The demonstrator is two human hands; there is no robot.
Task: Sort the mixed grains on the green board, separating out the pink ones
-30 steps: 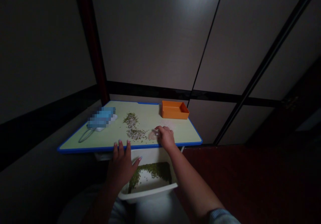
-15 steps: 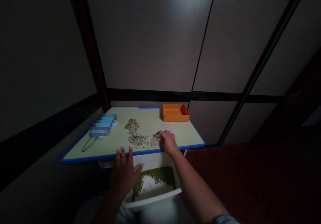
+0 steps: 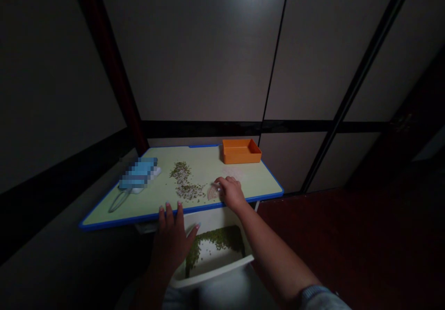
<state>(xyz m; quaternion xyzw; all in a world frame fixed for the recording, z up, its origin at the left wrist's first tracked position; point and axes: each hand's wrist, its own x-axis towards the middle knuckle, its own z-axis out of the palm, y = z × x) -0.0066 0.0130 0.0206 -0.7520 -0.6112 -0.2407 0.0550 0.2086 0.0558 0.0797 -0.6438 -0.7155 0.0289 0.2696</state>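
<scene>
Beans [image 3: 212, 241] lay nearest, small and green, in a loose drift along the far side of a white tub [image 3: 208, 280] that sat below the front edge of the table. The left hand [image 3: 172, 240] rested over the tub's left rim, fingers spread apart and reaching up so that the fingertips [image 3: 169, 206] touched the blue edge of the table [image 3: 114, 218]; it held nothing.

Just beyond, on the pale green tabletop, the right hand [image 3: 230, 192] lay near the front edge with its fingers curled together on a small, pale, see-through scraper [image 3: 212, 191], pinched at its right side. The picture was too dim to say what the scraper was made of. Touching its left edge was a scatter of more beans [image 3: 186, 182], mixed with paler bits, trailing away from the front edge towards the back.

Judged from the look of them, the beans were light, hard and dry, apt to roll and skip, and far too small to pick up one by one; they would answer better to being pushed in a body with a flat edge. The scraper itself seemed thin and light, best gripped along its upper edge.

Farther left lay a blurred blue thing [image 3: 137, 174] with a thin loop [image 3: 117, 201] trailing from it. At the back right corner stood an orange tray [image 3: 241, 151].
</scene>
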